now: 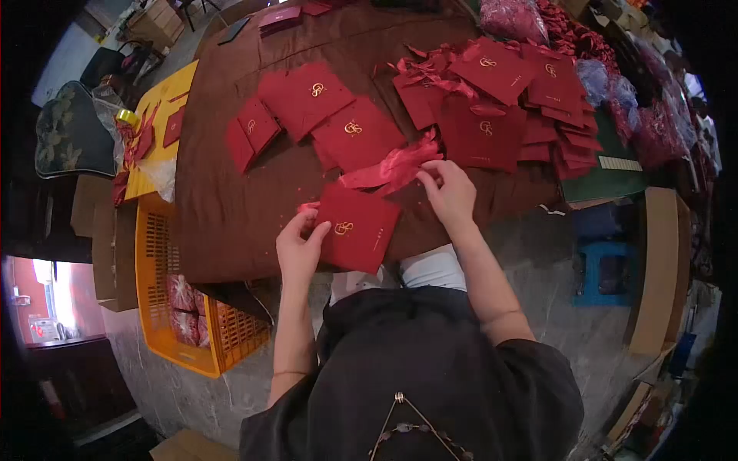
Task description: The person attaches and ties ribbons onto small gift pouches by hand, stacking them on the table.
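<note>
The left hand (pixel 303 244) grips a red card (pixel 360 228) with a gold emblem.

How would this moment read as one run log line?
left hand: holds red pouch; right hand: pinches red ribbon; brown cloth: more red pouches in piles; orange crate: red packets inside

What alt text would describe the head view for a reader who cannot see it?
A person's left hand holds a flat red packet with a gold emblem; the right hand pinches red ribbon above it. More red packets lie piled on brown cloth. An orange crate stands nearby.
</note>
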The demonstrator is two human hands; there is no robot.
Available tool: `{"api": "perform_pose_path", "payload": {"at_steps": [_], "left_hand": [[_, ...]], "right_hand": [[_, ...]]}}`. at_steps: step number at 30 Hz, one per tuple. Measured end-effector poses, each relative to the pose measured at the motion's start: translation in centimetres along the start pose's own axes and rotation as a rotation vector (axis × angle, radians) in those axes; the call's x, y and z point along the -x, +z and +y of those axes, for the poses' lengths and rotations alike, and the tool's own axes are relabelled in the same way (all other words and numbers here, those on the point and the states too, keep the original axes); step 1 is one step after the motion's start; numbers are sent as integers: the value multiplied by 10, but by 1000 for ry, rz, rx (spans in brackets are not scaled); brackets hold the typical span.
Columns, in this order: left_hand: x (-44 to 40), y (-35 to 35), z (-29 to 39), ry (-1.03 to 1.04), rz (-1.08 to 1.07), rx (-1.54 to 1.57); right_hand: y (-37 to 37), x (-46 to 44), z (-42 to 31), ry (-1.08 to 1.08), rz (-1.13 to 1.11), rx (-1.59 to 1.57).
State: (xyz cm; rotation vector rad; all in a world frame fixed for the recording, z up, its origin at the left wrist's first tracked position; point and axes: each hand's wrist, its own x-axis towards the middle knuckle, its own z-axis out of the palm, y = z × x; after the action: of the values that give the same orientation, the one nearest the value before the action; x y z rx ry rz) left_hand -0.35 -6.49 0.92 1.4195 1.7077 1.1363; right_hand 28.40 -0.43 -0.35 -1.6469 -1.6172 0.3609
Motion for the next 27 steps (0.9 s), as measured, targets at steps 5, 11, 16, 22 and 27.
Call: {"api": "perform_pose_path", "payload": {"at_steps": [5,11,16,22,27], "left_hand": [[6,-8,10,-118,-84,170],[9,-6,14,-143,-107,216],[6,-2,9,-136,-88,327],[8,5,29,-121,-76,308],[12,7,31,-52,-31,265]], "right_hand": [[5,-18,14,131,11,445],[24,-25,11,122,-28,227],[6,-23,-42,-75,59,-409],[18,4,-86,-511,-151,-401],[37,16,-95,-444,-135,-451]]}}
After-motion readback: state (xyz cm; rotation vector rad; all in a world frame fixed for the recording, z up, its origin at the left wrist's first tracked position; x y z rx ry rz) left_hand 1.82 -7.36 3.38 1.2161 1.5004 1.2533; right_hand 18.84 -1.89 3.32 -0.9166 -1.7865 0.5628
